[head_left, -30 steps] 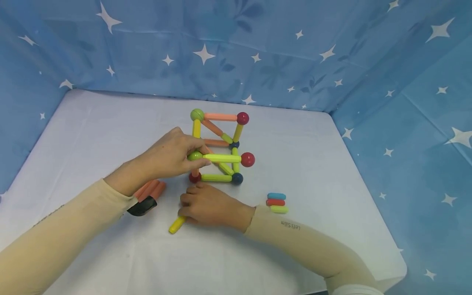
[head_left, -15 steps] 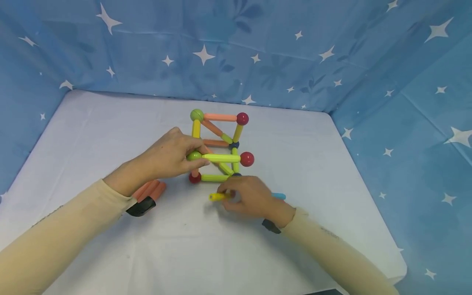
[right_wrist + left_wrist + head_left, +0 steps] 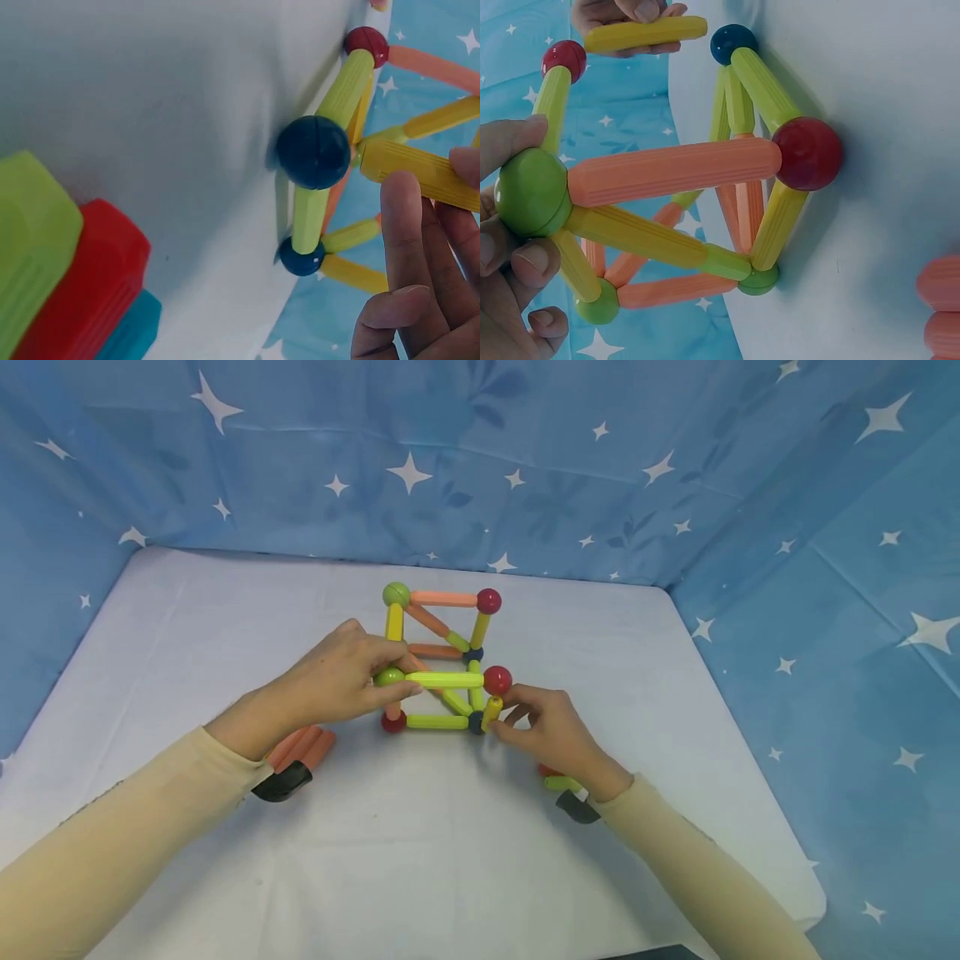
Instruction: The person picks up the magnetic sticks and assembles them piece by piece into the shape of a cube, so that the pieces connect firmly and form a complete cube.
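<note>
A frame of coloured building sticks and balls stands on the table. My left hand (image 3: 330, 672) grips the green ball (image 3: 532, 191) at its upper near left corner. From that ball a lime stick (image 3: 444, 680) runs across to a red ball (image 3: 498, 681). At the near right, my right hand (image 3: 551, 727) pinches a yellow stick (image 3: 645, 34) between thumb and fingers. It lies between the red ball and the dark blue ball (image 3: 313, 151) below. The left wrist view shows a small gap to the blue ball; whether the stick touches the red one I cannot tell.
Several orange sticks (image 3: 302, 749) lie beside my left wrist, partly hidden by its black strap (image 3: 283, 782). Under my right wrist are a lime stick (image 3: 562, 783), a red stick (image 3: 86, 285) and a blue stick (image 3: 133, 330). A starry blue curtain (image 3: 450, 460) hangs behind the white table (image 3: 360, 877).
My right hand has picked the yellow stick up from the table in front, carried it rightward and turned it upright beside the frame's near right corner. My left hand stays on the green ball.
</note>
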Motion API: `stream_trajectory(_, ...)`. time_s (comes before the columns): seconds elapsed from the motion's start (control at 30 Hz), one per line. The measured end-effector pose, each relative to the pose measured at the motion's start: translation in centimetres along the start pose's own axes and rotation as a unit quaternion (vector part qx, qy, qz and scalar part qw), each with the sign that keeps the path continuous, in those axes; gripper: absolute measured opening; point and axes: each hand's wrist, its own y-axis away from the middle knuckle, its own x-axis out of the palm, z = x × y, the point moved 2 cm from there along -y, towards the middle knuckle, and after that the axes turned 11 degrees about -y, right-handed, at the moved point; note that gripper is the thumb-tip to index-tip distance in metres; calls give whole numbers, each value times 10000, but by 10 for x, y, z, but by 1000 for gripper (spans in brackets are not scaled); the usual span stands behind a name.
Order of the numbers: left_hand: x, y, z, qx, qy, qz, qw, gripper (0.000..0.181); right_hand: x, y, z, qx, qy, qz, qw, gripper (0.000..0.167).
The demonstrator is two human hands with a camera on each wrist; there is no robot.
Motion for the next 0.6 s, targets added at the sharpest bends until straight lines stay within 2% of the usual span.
stream_trajectory(0.2,1,1,1,52,20,-72,10000,17,0,-7,-7,171,-83,-169,9997,28)
stream_trajectory(0.47,1,-1,0,82,-191,-76,9998,19,3,-13,-10,370,-152,-122,9991,35)
stream_trajectory(0.6,-1,0,0,110,-231,-35,9997,20,4,-13,-10,446,-19,-122,9989,35)
